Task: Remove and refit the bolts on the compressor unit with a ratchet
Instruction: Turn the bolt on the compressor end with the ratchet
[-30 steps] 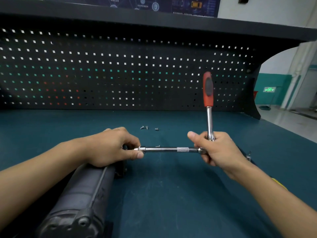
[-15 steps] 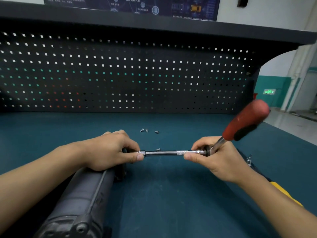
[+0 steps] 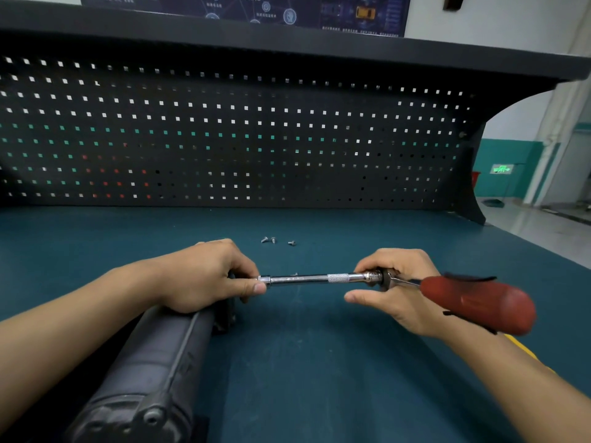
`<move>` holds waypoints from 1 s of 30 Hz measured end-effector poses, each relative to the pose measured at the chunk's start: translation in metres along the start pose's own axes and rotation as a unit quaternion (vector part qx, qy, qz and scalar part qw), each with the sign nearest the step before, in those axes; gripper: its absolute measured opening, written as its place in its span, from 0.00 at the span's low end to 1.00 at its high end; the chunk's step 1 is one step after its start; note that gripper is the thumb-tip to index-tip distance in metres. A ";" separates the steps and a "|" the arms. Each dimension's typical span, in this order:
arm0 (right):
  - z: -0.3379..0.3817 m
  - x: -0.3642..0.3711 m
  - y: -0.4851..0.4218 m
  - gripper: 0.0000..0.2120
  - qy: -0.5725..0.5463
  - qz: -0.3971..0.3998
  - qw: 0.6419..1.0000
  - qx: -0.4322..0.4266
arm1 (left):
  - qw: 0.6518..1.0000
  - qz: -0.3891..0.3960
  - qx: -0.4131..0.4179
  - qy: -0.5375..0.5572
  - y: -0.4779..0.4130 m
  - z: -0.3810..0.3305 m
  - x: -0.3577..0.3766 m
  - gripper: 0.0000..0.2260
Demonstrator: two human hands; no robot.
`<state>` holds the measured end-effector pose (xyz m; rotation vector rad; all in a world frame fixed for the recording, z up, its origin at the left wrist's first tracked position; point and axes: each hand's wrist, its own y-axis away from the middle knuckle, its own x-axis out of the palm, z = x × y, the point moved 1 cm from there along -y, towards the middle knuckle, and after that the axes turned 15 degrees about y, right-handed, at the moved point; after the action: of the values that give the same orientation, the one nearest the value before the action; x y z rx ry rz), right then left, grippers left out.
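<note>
The teal bench top [image 3: 319, 378] spreads wide from pegboard [image 3: 224, 139] to right edge, the dark ribbed compressor unit [image 3: 153, 362] lying lower left, where the left hand [image 3: 204, 276] pinches the chrome extension bar [image 3: 303, 278], the right hand [image 3: 396, 292] curling round the red-handled ratchet [image 3: 476, 302], three loose bolts [image 3: 273, 240] just beyond.

Down swings the ratchet [image 3: 463, 298]: handle upright above the extension bar [image 3: 307, 278] a second ago, now low across the right hand's [image 3: 399, 298] wrist.
</note>
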<state>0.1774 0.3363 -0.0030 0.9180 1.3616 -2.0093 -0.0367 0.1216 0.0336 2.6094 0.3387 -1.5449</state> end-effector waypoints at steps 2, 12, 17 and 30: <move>0.000 0.000 0.000 0.12 -0.006 0.001 1.000 0.002 | 1.000 0.000 -0.001 0.004 0.000 0.000 0.000 0.16; 0.005 -0.005 0.001 0.10 -0.023 0.063 0.996 0.064 | 1.000 0.004 0.006 0.001 -0.001 0.000 -0.001 0.15; 0.012 -0.012 0.000 0.23 -0.141 0.126 0.971 0.145 | 1.000 0.010 0.013 0.003 -0.001 0.000 -0.002 0.14; 0.018 -0.007 -0.002 0.33 -0.271 0.201 0.868 0.364 | 1.000 0.014 0.013 0.002 0.001 -0.001 -0.002 0.17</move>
<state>0.1756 0.3202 0.0081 0.7433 0.0657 -2.2026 -0.0368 0.1209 0.0355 2.6250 0.2828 -1.5458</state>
